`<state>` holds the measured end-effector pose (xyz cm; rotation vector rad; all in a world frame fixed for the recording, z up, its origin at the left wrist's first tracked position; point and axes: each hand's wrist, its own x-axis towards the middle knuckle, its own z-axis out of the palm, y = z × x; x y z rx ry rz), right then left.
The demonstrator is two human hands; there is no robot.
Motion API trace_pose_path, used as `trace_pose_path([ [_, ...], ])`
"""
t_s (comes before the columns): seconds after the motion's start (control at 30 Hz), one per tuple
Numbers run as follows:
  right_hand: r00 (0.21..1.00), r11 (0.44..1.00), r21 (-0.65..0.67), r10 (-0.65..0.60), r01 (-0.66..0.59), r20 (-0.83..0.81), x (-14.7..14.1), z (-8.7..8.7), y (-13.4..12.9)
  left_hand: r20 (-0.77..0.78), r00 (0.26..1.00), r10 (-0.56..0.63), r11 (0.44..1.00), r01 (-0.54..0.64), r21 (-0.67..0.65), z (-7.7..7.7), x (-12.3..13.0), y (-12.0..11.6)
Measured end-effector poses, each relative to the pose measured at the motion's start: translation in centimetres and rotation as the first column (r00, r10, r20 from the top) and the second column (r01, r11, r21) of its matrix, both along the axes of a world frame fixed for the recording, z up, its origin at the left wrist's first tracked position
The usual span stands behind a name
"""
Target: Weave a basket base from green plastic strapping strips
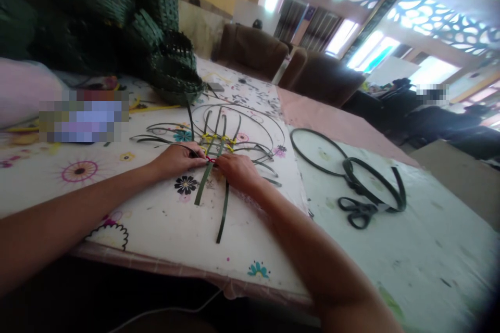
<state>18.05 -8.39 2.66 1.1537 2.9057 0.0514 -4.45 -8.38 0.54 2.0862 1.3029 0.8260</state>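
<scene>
A loosely woven piece of dark green flat strips lies on the flowered tablecloth, its long ends fanning out and curling upward. Small yellow ties mark several of its crossings. My left hand is closed at the near-left edge of the weave, with a dark strip running through its fingers. My right hand is closed over the near-right part, its fingertips on the strips. Between the two sets of fingertips is a small red tie. My fingers partly hide what they pinch.
Black-handled scissors lie at right beside a coil of dark green strip. Dark green woven baskets are piled at back left, near a pale pink bag. Brown chairs stand behind the table; people sit farther back.
</scene>
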Motion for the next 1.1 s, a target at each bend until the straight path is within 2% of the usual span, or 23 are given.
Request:
trace_pose_path([
  [0.1,0.996,0.998,-0.04,-0.045,0.042,-0.074,0.1,-0.5,0.4,0.016,1.0,0.012,1.0,-0.012,-0.005,0.0,0.0,-0.1],
  [0.27,0.981,0.998,-0.05,-0.05,0.041,-0.186,0.3,-1.1,0.8,0.038,0.998,0.054,0.998,-0.053,-0.018,0.0,-0.2,-0.3],
  [0.53,0.967,0.996,-0.052,-0.08,0.07,-0.241,0.5,-0.7,1.2,0.078,0.997,0.029,0.985,-0.042,0.168,0.1,-0.2,-0.6],
  [0.63,0.953,0.995,-0.061,-0.088,0.073,-0.291,0.7,-0.4,1.5,0.02,1.0,0.009,0.958,-0.014,0.286,-0.3,-0.3,-0.6],
  [0.77,0.939,0.995,-0.058,-0.096,0.082,-0.329,0.8,-0.2,1.7,-0.065,0.994,0.092,0.891,-0.053,0.451,-0.8,-0.4,-0.7],
  [0.97,0.927,0.993,-0.09,-0.106,0.079,-0.359,0.5,0.2,1.3,-0.115,0.984,0.137,0.882,-0.068,0.467,-0.9,-0.3,-0.7],
  [1.03,0.923,0.991,-0.095,-0.122,0.093,-0.365,0.5,0.4,1.3,-0.117,0.979,0.164,0.861,-0.084,0.501,-0.8,-0.2,-0.8],
  [1.1,0.918,0.99,-0.093,-0.133,0.105,-0.374,0.6,0.5,1.4,-0.084,0.974,0.209,0.817,-0.127,0.562,-0.6,-0.2,-1.1],
])
